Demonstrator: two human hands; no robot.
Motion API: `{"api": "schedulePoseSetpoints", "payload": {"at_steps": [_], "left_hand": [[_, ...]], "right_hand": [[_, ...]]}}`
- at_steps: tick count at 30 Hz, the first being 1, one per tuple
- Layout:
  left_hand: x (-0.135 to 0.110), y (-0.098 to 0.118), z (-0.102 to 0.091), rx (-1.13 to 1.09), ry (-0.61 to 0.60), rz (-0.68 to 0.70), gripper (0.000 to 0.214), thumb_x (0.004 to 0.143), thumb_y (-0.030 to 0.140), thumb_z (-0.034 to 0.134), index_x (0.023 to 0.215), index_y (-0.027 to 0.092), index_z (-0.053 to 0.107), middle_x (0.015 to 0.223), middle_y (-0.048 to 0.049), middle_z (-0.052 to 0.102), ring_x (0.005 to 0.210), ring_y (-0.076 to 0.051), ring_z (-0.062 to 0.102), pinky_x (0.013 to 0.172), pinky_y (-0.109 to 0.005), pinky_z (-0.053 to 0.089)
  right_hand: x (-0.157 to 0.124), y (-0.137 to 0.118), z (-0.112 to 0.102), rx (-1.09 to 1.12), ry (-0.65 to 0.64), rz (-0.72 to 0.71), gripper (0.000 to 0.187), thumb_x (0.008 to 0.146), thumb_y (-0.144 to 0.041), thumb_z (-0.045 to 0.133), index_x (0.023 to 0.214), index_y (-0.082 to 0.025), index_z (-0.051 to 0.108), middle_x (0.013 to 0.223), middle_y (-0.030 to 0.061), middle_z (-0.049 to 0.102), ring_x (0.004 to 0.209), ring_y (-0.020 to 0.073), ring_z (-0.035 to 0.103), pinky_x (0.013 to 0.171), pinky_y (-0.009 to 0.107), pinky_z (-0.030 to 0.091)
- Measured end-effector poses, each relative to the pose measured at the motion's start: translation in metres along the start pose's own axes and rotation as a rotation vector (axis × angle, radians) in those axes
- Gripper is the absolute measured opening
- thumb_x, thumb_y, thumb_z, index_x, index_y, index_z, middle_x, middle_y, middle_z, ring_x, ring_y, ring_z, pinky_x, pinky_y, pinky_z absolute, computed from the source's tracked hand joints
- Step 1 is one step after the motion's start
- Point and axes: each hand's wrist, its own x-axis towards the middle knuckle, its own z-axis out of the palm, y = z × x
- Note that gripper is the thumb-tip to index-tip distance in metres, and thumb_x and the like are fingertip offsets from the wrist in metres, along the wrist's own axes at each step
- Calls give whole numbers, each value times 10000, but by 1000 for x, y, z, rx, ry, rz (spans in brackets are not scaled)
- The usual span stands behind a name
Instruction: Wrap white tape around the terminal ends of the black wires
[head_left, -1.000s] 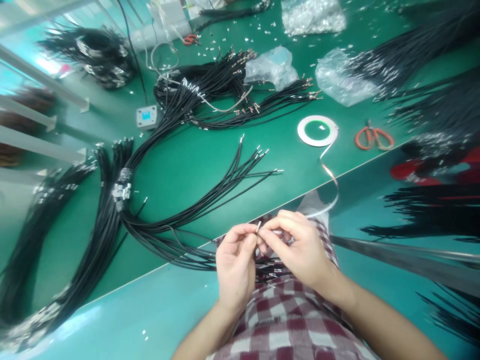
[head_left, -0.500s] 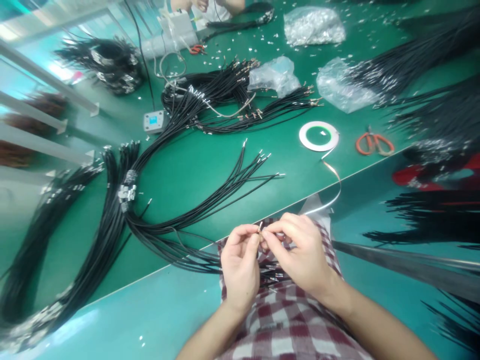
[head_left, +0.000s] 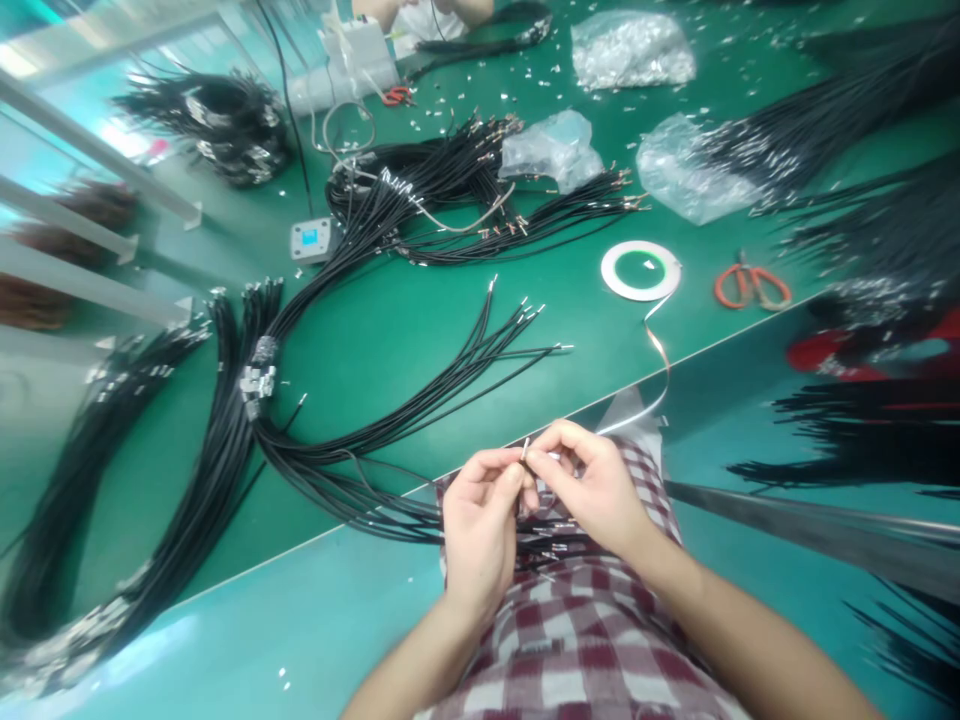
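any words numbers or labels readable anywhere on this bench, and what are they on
No text can be read clearly in this view.
Blue display on the small grey box: lit, but too small to read.
Metal terminal between the left hand and right hand: no marking shows.

Pinched upright between the fingertips of the left hand and the right hand, one small silver crimp terminal on a thin wire end; thin black wires gathered in a long bunch, draped over the near edge of the green bench toward both hands; more crimped wire ends splayed just below the hands, beyond that edge.
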Motion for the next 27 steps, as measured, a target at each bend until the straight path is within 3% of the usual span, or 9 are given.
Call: {"api": "schedulePoseSetpoints", "payload": {"at_steps": [6,10,15,27], "left_hand": [[0,3,0,3,31,-4,316,687,181,861,924,177,652,835,-12,647,711,-90,601,611,-162,477],[2,8,-5,1,7,-89,216,724,206,832,808,149,641,726,9,604,572,-60,522,559,-172,432],[5,13,-9,-19,-35,-144,209,737,240,825,808,135,659,654,-4,607,587,-87,537,607,-203,422],[9,14,-14,-90,-75,-238,293,737,328,834,770,125,625,592,8,572,520,-82,499,547,-201,374]], "right_hand": [[-3,1,-5,-251,55,-129,134,908,-213,629,785,-196,679,745,-6,618,639,115,516,593,253,411],[1,-6,-10,-284,-14,-189,137,905,-192,612,797,-183,695,738,3,621,632,119,516,604,266,424],[7,-9,-13,-329,-4,-219,125,882,-178,641,782,-183,716,692,-1,601,613,121,513,589,266,420],[13,-8,-4,-361,-23,-201,141,907,-187,643,789,-186,720,718,-11,605,598,105,509,583,249,414]]}}
